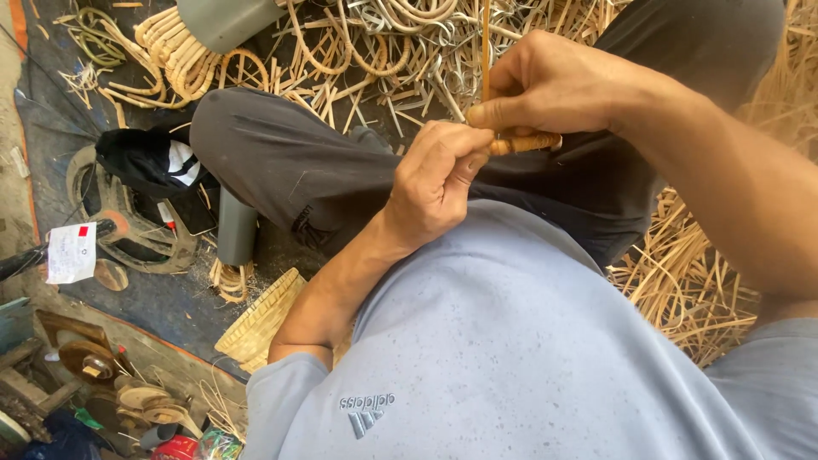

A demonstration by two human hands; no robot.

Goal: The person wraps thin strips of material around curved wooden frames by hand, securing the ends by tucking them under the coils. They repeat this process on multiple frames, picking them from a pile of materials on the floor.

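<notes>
Left hand (434, 183) pinching the near end of a wrapped rattan piece (524, 143), right hand (545, 85) gripping a thin cane strip (486, 38) above it, woven mat (260, 319) on floor at left, cane offcuts (682, 290) right

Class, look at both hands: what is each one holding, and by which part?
Both hands pinch a short wrapped cane piece: left hand at its left end, right hand over its middle, where a thin strip rises.
</notes>
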